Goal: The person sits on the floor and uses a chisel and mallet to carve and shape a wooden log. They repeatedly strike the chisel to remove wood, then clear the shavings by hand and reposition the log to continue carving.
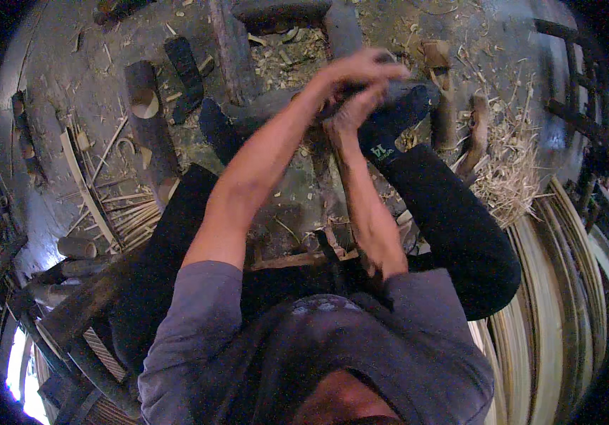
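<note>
Both my hands are close together in front of me, above a thick wooden crossbar [269, 112] and beside my right foot in its dark sock [393, 124]. My left hand [361, 69] reaches across to the right, farther out than the other; motion smears its fingers. Just nearer to me, my right hand [352, 113] looks closed, its fingers curled beneath the left. A dark shape shows between the two hands, too blurred to name. My left foot [218, 127] rests against the crossbar's left part.
Logs [150, 117] lie on the floor at the left, beside thin split strips [134, 216]. A heap of pale shavings [508, 166] lies at the right. Long flat strips [542, 283] are stacked at the lower right. Dark wooden pieces [81, 304] crowd the lower left.
</note>
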Action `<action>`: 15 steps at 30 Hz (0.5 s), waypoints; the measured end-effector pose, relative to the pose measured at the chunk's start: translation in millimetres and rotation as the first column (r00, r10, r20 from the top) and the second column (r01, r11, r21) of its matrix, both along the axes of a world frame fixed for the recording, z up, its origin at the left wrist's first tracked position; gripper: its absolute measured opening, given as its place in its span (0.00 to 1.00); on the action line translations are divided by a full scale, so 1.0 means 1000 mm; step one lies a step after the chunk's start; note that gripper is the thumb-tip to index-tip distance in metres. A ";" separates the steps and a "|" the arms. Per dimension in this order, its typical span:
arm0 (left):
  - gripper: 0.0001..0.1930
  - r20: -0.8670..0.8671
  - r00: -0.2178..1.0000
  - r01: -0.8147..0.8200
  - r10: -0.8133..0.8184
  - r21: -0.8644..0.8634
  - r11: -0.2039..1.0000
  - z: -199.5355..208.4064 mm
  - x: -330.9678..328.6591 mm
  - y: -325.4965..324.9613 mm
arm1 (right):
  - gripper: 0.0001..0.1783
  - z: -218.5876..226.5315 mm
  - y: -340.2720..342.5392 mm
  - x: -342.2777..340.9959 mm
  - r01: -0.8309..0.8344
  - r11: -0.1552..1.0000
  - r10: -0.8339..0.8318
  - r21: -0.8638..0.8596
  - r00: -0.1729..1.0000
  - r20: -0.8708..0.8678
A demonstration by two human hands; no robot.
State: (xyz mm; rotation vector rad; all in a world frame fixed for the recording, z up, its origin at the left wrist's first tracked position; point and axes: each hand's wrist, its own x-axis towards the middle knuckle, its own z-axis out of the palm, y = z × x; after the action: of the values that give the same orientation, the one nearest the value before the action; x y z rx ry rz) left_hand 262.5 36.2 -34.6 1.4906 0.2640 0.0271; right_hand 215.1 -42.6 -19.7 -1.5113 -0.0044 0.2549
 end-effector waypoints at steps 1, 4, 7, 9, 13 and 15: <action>0.33 -0.131 0.988 -0.100 0.085 -0.112 0.989 -0.002 -0.003 0.019 | 0.34 -0.009 0.012 0.010 -0.062 0.996 0.064 -0.063 0.997 0.044; 0.24 -0.213 0.943 -0.298 0.256 -0.194 0.935 0.059 -0.030 0.060 | 0.31 -0.041 0.056 0.024 -0.183 0.936 0.225 -0.301 0.968 0.109; 0.29 -0.356 0.590 -0.764 0.725 0.044 0.643 0.033 -0.059 0.075 | 0.28 -0.024 0.076 0.019 -0.599 0.761 0.599 -0.248 0.796 -0.086; 0.27 -0.204 0.216 -0.962 0.955 0.120 0.244 0.036 -0.078 0.062 | 0.28 -0.005 0.090 0.004 -0.779 0.625 0.774 -0.051 0.627 -0.084; 0.19 0.059 -0.038 -0.971 0.998 -0.239 -0.022 0.024 -0.142 0.035 | 0.29 0.009 0.074 -0.027 -0.963 0.219 0.964 -0.159 0.238 -0.116; 0.19 -0.118 -0.267 -0.958 0.956 -0.076 -0.277 0.033 -0.162 0.010 | 0.31 0.015 0.068 -0.036 -0.963 0.031 0.989 -0.267 0.067 -0.128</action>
State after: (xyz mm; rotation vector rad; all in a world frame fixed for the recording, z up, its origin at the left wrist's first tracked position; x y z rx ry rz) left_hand 100.8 45.8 -1.4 0.6367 1.5044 1.4037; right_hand 179.4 25.3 -4.5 -1.5528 -1.2598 1.4115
